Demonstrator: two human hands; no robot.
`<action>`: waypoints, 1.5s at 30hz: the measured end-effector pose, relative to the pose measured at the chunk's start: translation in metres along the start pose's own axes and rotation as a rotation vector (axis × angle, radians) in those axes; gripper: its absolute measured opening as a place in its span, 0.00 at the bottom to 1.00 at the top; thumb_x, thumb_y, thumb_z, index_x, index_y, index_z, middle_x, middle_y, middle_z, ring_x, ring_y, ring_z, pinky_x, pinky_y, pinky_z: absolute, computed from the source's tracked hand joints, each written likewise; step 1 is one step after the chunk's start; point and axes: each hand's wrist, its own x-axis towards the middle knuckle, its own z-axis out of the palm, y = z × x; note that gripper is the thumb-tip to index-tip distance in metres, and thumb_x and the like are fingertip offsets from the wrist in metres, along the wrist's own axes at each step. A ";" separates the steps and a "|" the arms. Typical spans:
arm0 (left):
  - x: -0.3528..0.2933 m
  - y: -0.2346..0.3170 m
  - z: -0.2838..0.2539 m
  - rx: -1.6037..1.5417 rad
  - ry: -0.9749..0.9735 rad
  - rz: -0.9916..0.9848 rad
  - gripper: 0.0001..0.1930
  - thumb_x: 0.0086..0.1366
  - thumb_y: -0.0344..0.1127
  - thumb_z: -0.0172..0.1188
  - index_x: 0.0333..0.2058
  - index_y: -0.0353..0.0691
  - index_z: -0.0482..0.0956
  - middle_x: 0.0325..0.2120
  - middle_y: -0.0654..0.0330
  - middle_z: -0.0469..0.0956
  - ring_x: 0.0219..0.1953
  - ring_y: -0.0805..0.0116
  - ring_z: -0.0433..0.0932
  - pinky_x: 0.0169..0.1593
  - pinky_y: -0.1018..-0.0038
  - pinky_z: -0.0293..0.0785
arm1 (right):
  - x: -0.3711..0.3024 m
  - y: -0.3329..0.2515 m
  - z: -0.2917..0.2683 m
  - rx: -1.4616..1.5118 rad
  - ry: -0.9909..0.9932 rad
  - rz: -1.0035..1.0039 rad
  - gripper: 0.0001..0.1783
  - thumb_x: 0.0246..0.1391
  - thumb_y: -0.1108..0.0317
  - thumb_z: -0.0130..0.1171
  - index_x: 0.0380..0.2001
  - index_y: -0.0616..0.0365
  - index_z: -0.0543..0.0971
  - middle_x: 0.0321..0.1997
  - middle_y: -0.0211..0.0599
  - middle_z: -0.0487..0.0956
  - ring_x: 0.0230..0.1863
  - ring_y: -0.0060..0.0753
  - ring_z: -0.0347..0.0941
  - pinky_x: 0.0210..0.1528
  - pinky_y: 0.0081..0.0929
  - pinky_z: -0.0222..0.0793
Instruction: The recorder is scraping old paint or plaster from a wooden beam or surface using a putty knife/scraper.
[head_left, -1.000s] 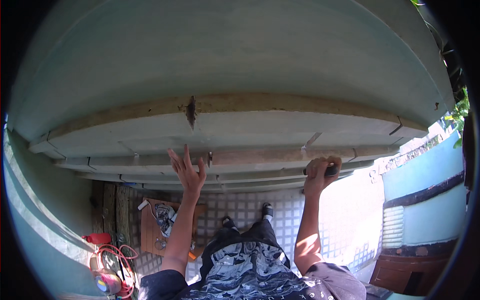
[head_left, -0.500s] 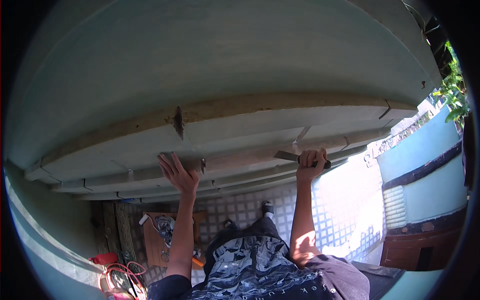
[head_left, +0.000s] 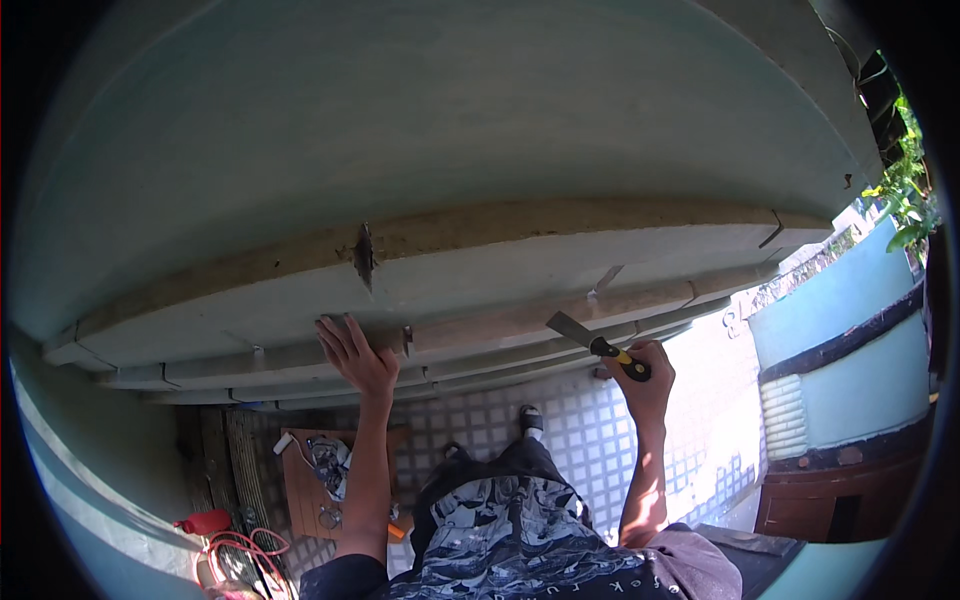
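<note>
My left hand [head_left: 358, 362] lies with fingers extended against one of the pale horizontal planks [head_left: 500, 333] of the wall in front of me. In my right hand [head_left: 650, 378] is a putty knife [head_left: 602, 347] with a flat metal blade and a black-and-yellow handle. Its blade points up and to the left, and it seems to be apart from the planks. Beside my left fingers a small dark notch [head_left: 407, 341] shows in the plank edge. A bigger dark, ragged patch [head_left: 363, 256] marks the plank above.
At lower left stands a small wooden table [head_left: 303, 500] bearing a paint roller [head_left: 285, 443] and a crumpled patterned cloth [head_left: 330, 465]. Near it are a red container [head_left: 204, 521] and a coiled pink-red hose [head_left: 285, 546]. A light blue wall [head_left: 830, 320] rises at right above the checkered floor [head_left: 585, 430].
My right hand has drawn down and slightly right, away from the planks, turning the putty knife so its handle shows more. My left hand keeps nearly the same place.
</note>
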 end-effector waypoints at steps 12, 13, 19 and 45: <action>0.002 0.000 0.001 -0.007 -0.006 -0.004 0.34 0.73 0.52 0.29 0.69 0.36 0.54 0.70 0.35 0.48 0.70 0.30 0.48 0.68 0.42 0.49 | 0.038 -0.053 -0.003 -0.493 -0.715 0.091 0.27 0.52 0.67 0.66 0.57 0.47 0.77 0.29 0.48 0.83 0.35 0.55 0.81 0.40 0.44 0.77; 0.002 0.001 0.000 -0.003 -0.008 -0.004 0.34 0.73 0.52 0.29 0.69 0.36 0.54 0.70 0.35 0.48 0.70 0.30 0.48 0.69 0.42 0.49 | 0.038 -0.057 -0.003 -0.529 -0.745 0.084 0.27 0.50 0.69 0.67 0.56 0.48 0.77 0.30 0.49 0.83 0.35 0.56 0.81 0.41 0.44 0.77; 0.005 -0.001 -0.003 -0.004 0.002 -0.010 0.33 0.73 0.52 0.29 0.69 0.36 0.55 0.70 0.36 0.48 0.71 0.32 0.47 0.69 0.43 0.48 | 0.043 -0.054 0.001 -0.573 -0.782 0.038 0.28 0.45 0.77 0.63 0.54 0.51 0.78 0.32 0.54 0.82 0.38 0.58 0.80 0.44 0.46 0.77; -0.016 0.219 -0.028 -0.553 -0.570 0.188 0.32 0.63 0.38 0.52 0.68 0.45 0.61 0.70 0.53 0.56 0.70 0.56 0.57 0.69 0.56 0.49 | 0.037 -0.004 -0.040 -0.086 -0.403 0.185 0.22 0.57 0.68 0.63 0.54 0.63 0.77 0.34 0.51 0.83 0.37 0.45 0.83 0.41 0.35 0.77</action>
